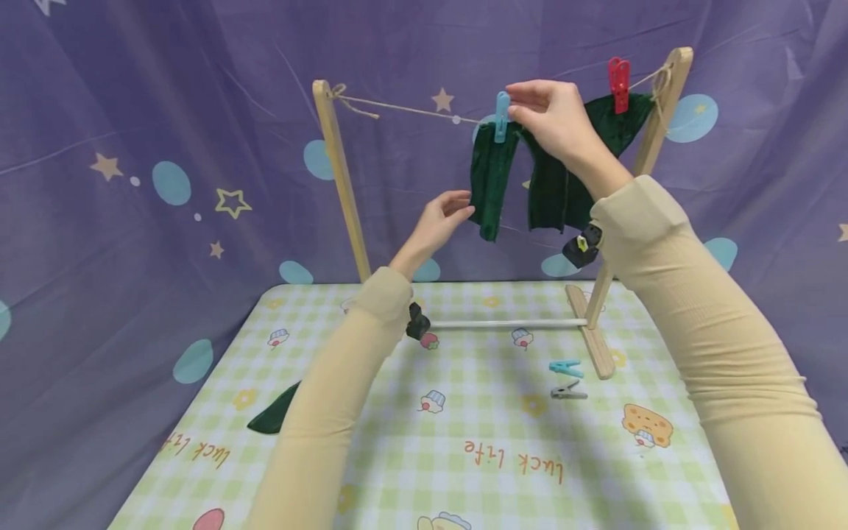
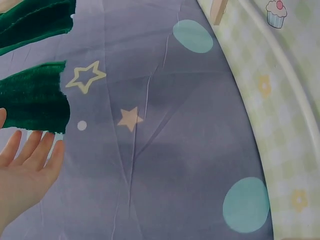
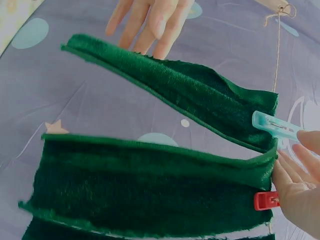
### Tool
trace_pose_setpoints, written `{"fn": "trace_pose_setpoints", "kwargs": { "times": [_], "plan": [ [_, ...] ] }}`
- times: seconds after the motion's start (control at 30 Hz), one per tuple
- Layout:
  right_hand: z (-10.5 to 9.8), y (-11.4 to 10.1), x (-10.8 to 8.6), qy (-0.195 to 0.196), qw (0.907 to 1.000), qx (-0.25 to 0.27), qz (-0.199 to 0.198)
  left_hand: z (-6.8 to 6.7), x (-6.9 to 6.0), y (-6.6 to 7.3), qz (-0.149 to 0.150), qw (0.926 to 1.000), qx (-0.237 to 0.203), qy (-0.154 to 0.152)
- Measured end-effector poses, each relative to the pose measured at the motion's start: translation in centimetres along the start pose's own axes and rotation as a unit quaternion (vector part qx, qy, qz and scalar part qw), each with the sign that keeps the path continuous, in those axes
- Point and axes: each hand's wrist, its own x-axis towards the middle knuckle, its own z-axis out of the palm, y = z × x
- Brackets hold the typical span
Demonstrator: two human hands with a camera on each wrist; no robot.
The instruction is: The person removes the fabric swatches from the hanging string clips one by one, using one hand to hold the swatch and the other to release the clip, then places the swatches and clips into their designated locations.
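Observation:
A dark green velvety garment (image 1: 493, 188) hangs from a string line (image 1: 411, 110) in separate flaps, like sleeves or legs. A light blue clothespin (image 1: 501, 118) sits upright over its left part, and a red clothespin (image 1: 619, 85) holds the right part. My right hand (image 1: 556, 118) pinches the blue clothespin at its upper end; the right wrist view shows a fingertip over that end. Lower down, my left hand (image 1: 440, 221) is beside the left flap, fingers extended and relaxed. In the left wrist view, its fingertips (image 2: 45, 137) are at the cloth's edge (image 2: 37, 100).
Two wooden posts (image 1: 344, 177) carry the line, with a white rod (image 1: 506, 324) between their feet. On the checked tablecloth (image 1: 490, 412) lie another blue clothespin (image 1: 565, 368) and a grey one (image 1: 568, 391). A green cloth piece (image 1: 273, 414) is partly behind my left forearm.

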Motion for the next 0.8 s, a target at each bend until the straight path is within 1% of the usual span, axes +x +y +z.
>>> {"fn": "trace_pose_setpoints", "kwargs": {
  "times": [0.23, 0.33, 0.47, 0.6, 0.7, 0.8],
  "plan": [
    [0.6, 0.0, 0.1, 0.011, 0.9995, -0.025, -0.019, 0.9, 0.5, -0.3, 0.006, 0.9985, -0.041, 0.035],
    [0.7, 0.1, 0.0, 0.013, 0.9994, -0.023, -0.024, 1.2, 0.5, -0.4, 0.002, 0.9975, -0.049, 0.051],
    [0.8, 0.1, -0.1, 0.021, 0.9994, -0.002, -0.027, 1.6, 0.6, -0.3, -0.009, 0.9960, -0.056, 0.068],
    [0.8, 0.1, -0.1, 0.019, 0.9992, 0.019, -0.029, 2.1, 0.7, -0.3, -0.019, 0.9950, -0.061, 0.077],
    [0.8, 0.0, -0.3, 0.018, 0.9989, 0.036, -0.025, 2.4, 0.7, -0.3, -0.019, 0.9940, -0.067, 0.084],
    [0.6, -0.1, -0.5, 0.018, 0.9987, 0.045, -0.019, 2.7, 0.8, -0.2, -0.015, 0.9914, -0.079, 0.103]
  ]
}}
